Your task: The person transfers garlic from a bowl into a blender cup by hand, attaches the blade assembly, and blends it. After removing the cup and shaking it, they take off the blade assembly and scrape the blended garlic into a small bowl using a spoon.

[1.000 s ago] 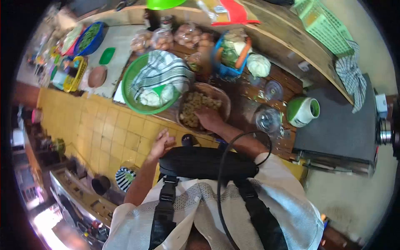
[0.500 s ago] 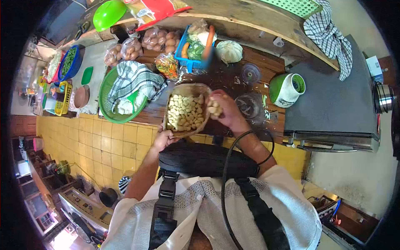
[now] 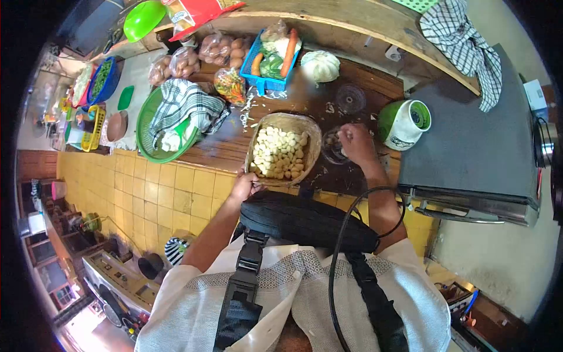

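A woven basket (image 3: 314, 138), lined and tilted toward me, holds many pale cream pieces (image 3: 278, 154) that look like candlenuts or peeled garlic cloves. My left hand (image 3: 245, 186) grips its near left corner. To the right of the basket, my right hand (image 3: 356, 142) is over a clear round container (image 3: 332, 154), fingers curled downward. Some pale pieces show inside the container beside the fingers. Whatever the right fingers hold is hidden. Behind the container is a second clear round piece (image 3: 350, 98), and to the right lies a white-and-green blender base (image 3: 404, 125).
A blue basket (image 3: 265, 84) of vegetables, a pale cabbage (image 3: 320, 66) and bags of eggs (image 3: 217, 48) line the back. Left is a green basket (image 3: 146, 132) with a checked cloth (image 3: 190, 108). A dark fridge (image 3: 463, 141) stands right. A black cable (image 3: 334, 276) crosses my chest.
My right hand has moved right, from beside the basket to over the clear container; the pale pieces in its grasp no longer show. The basket, still in my left hand, has shifted slightly right.
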### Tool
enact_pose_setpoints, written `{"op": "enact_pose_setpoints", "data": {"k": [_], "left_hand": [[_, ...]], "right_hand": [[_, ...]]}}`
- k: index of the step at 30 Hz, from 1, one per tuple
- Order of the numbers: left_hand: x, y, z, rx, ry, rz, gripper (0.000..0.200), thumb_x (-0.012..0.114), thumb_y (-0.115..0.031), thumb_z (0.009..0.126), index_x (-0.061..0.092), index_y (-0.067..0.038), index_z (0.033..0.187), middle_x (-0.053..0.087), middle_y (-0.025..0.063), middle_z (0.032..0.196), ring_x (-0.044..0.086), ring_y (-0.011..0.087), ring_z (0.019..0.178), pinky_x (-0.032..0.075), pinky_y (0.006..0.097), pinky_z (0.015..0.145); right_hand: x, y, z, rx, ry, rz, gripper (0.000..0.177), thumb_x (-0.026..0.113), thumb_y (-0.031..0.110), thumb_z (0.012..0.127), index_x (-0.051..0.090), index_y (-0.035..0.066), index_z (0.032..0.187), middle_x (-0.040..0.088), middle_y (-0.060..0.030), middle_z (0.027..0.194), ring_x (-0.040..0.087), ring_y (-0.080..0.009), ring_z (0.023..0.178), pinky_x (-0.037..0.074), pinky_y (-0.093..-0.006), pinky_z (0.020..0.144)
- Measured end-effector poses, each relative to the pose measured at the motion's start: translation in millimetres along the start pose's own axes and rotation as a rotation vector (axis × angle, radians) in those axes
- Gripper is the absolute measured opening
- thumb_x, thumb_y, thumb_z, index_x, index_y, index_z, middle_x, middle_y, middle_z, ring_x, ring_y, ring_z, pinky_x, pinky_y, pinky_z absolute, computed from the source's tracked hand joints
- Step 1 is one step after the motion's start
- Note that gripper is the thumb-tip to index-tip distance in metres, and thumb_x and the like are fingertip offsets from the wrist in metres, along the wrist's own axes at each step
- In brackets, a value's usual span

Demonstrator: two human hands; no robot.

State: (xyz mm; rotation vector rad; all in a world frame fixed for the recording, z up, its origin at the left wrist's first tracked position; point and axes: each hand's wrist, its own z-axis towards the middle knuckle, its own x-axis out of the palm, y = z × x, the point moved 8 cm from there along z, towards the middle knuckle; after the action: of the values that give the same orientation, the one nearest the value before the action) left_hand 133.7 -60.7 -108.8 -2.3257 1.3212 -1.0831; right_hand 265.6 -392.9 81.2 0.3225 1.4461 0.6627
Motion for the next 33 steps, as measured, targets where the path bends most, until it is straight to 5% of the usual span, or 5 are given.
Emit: {"op": "enact_pose_setpoints", "data": {"k": [7,9,16,18,33], "left_hand": [[22.2,-3.1,-16.7,-0.009,0.026,-0.013,0.050,0.051,-0.001,0.082,0.041,-0.013,0.129,0.060,0.0105,0.083,0.062,0.0222,0.067,0.058,0.0393,0.065],[18.0,1.3,-13.2,0.010,0.028,-0.013,0.045,0.056,-0.008,0.086,0.044,-0.010,0.129,0.061,0.0146,0.112,0.065,0.0268,0.092,0.058,0.0396,0.074],[15.8,8.4,-27.6,-0.003,0.469,0.028,0.029,0.055,0.000,0.092,0.055,0.006,0.120,0.060,0.0174,0.120,0.061,0.0243,0.111,0.053,0.0359,0.095],[44.7,-9.7,-45.4,-0.057,0.380,-0.061,0.028,0.053,0.003,0.091,0.056,0.008,0.119,0.059,0.0175,0.120,0.060,0.0236,0.111,0.052,0.0352,0.095],[33.9,-9.2,-44.0,-0.074,0.104,-0.022,0.055,0.050,0.008,0.089,0.036,-0.012,0.138,0.055,0.0137,0.126,0.062,0.0288,0.107,0.056,0.0385,0.089]], "right_hand": [[8.9,69.4,8.8,0.029,0.137,-0.207,0.024,0.063,0.017,0.086,0.067,0.005,0.106,0.062,-0.0184,0.100,0.060,-0.0371,0.099,0.050,-0.0428,0.086],[89.2,95.5,6.4,-0.099,0.611,0.075,0.037,0.067,0.023,0.083,0.064,0.007,0.117,0.060,-0.0205,0.108,0.059,-0.0360,0.105,0.049,-0.0429,0.089],[197.8,132.5,-21.2,-0.530,0.246,-0.380,0.049,0.060,0.014,0.083,0.053,0.014,0.131,0.044,-0.0280,0.132,0.053,-0.0520,0.110,0.049,-0.0578,0.088],[225.2,114.4,-25.6,-0.362,0.587,-0.278,0.060,0.072,0.025,0.074,0.055,0.020,0.131,0.040,-0.0275,0.136,0.045,-0.0523,0.120,0.051,-0.0578,0.083],[215.2,120.1,-29.8,-0.339,0.394,-0.184,0.037,0.057,0.016,0.083,0.059,0.019,0.119,0.048,-0.0232,0.118,0.059,-0.0455,0.102,0.058,-0.0488,0.072]]}}
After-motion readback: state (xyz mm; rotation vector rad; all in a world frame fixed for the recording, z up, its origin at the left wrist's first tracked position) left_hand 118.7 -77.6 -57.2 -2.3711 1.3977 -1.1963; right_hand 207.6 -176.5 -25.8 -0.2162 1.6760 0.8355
